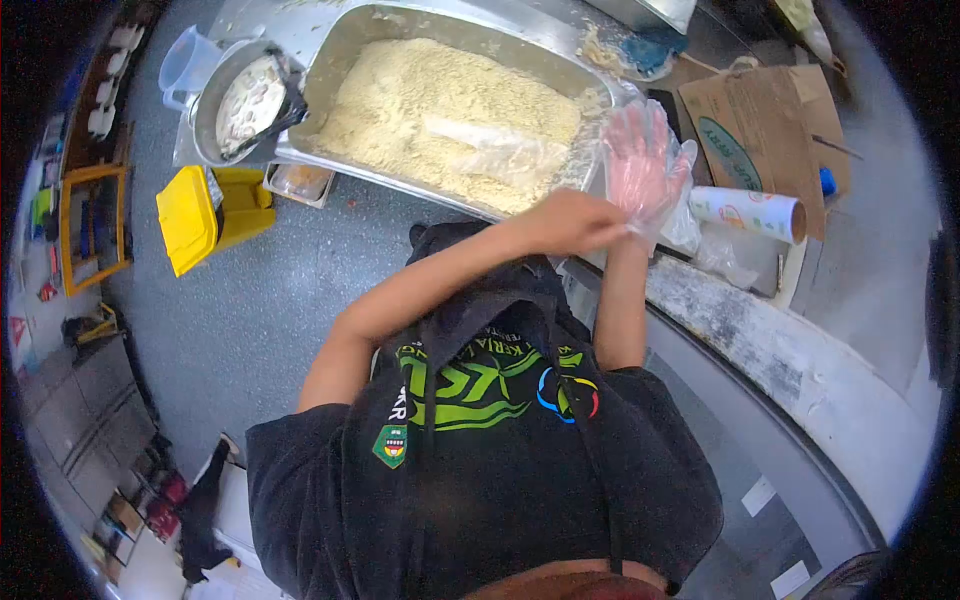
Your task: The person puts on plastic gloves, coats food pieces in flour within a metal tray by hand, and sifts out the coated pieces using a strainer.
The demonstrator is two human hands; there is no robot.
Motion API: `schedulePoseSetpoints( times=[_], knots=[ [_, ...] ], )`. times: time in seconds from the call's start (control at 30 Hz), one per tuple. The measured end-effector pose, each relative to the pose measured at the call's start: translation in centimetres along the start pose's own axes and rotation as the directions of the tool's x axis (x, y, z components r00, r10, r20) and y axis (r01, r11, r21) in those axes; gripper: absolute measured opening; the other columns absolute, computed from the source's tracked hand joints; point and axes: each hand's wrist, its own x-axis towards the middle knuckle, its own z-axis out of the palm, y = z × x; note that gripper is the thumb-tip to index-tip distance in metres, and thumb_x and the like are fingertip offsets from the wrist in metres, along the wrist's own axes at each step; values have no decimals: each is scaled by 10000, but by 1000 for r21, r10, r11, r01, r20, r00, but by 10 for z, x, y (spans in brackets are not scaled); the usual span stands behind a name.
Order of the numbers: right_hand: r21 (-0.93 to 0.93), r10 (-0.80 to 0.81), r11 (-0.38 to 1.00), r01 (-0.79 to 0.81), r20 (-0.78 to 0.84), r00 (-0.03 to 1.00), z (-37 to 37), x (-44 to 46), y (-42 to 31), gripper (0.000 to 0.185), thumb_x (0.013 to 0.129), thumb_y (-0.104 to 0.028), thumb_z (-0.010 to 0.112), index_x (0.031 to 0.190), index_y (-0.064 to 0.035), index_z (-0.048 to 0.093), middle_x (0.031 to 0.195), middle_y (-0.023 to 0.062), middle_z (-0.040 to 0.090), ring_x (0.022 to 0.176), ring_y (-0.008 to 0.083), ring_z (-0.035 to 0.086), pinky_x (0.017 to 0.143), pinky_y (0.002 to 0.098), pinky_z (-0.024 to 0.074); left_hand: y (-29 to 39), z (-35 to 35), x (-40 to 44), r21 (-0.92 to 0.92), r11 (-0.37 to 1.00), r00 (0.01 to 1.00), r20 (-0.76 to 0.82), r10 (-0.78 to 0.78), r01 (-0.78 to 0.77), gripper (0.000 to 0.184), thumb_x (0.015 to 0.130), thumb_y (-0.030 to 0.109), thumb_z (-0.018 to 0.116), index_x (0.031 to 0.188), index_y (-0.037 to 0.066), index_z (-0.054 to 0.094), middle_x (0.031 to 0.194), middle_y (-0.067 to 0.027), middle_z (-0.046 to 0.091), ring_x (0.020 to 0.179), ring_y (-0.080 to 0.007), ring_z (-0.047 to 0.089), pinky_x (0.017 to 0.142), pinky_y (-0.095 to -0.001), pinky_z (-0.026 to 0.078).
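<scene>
My right hand (640, 165) wears a clear plastic glove, palm up with fingers spread, by the right end of a large metal tray (375, 180). At its wrist, my bare left hand (580, 222) pinches the cuff of that plastic glove. Pale yellow crumbly flour (430, 85) fills much of the tray. On the flour lies a crumpled clear plastic piece (510, 155), perhaps another glove.
Left of the tray stand a metal pot (207, 125) with whitish contents, a clear jug (188, 62), a small container (300, 183) and a yellow bin (190, 220). Rightward are a cardboard box (740, 115), a printed plastic roll (745, 212) and a worn white ledge (730, 310).
</scene>
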Motion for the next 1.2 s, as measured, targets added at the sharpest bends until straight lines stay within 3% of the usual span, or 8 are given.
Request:
schedulePoseSetpoints(
  times=[0.13, 0.33, 0.6, 0.7, 0.8, 0.9, 1.03, 1.2],
  knots=[
    [-423, -210, 902, 87, -252, 945, 10, -14, -39, 569, 783, -460, 445, 1199, -83, 347, 1100, 143, 430, 994, 291, 443, 743, 430, 414, -71, 6, 18, 490, 708, 853, -173, -493, 509, 371, 731, 404, 530, 721, 36, 576, 696, -160, 586, 655, -279, 582, 562, -364, 452],
    [-551, -147, 834, 7, -210, 967, 1, -12, -52, 449, 811, -366, 459, 1110, -37, 398, 893, 146, 518, 612, 201, 567, 425, 263, 473, -165, 33, 34, 732, 526, 849, -133, -512, 433, 254, 687, 291, 547, 659, 39, 565, 679, -140, 592, 631, -288, 584, 553, -385, 450],
    [-831, 241, 421, -363, -283, 928, -13, 9, -35, 315, 789, -251, 555, 951, 16, 509, 694, 91, 579, 476, 150, 546, 409, 226, 437, -65, -58, 18, 379, 568, 666, -577, -472, 731, 170, 641, 195, 554, 663, 26, 555, 626, -138, 572, 603, -272, 577, 526, -346, 439],
    [-973, 395, 79, -218, -170, 903, 29, 6, -15, 330, 754, -230, 606, 960, 16, 529, 652, 54, 584, 469, 120, 526, 407, 217, 395, -24, -74, -9, 131, 655, 568, -640, -517, 744, 160, 642, 175, 568, 640, 22, 520, 562, -106, 531, 533, -219, 538, 495, -309, 412],
    [-929, 449, 145, 339, 367, 815, 58, -9, 3, 339, 730, -261, 620, 911, 20, 560, 608, 83, 574, 440, 148, 501, 422, 254, 391, 2, -69, -53, -74, 718, 480, -695, -535, 693, 169, 646, 156, 579, 620, 21, 480, 508, -61, 450, 473, -137, 445, 459, -267, 359],
    [-966, 586, -42, 254, 181, 790, 107, -28, 15, 305, 727, -273, 605, 821, 17, 583, 557, 126, 543, 437, 219, 511, 436, 315, 399, 38, -56, -99, -182, 723, 380, -751, -540, 667, 166, 638, 125, 580, 610, 20, 454, 489, -30, 389, 466, -83, 361, 435, -237, 307],
    [-792, 561, -117, 600, 446, 698, 105, -63, 70, 212, 769, -183, 486, 644, -18, 531, 547, 164, 507, 530, 322, 520, 498, 407, 403, 61, -36, -176, -200, 609, 202, -827, -525, 767, 147, 618, 105, 574, 603, 25, 453, 488, -12, 385, 465, -66, 345, 421, -234, 287],
    [-391, 693, 26, 920, 671, 266, 116, -121, 136, 90, 686, -156, 519, 752, -106, 554, 705, 25, 554, 660, 185, 539, 579, 324, 443, 98, -13, -283, -81, 712, 157, -952, -263, 697, 108, 614, 85, 565, 618, 22, 477, 532, -48, 451, 485, -134, 424, 476, -254, 346]
  ],
)
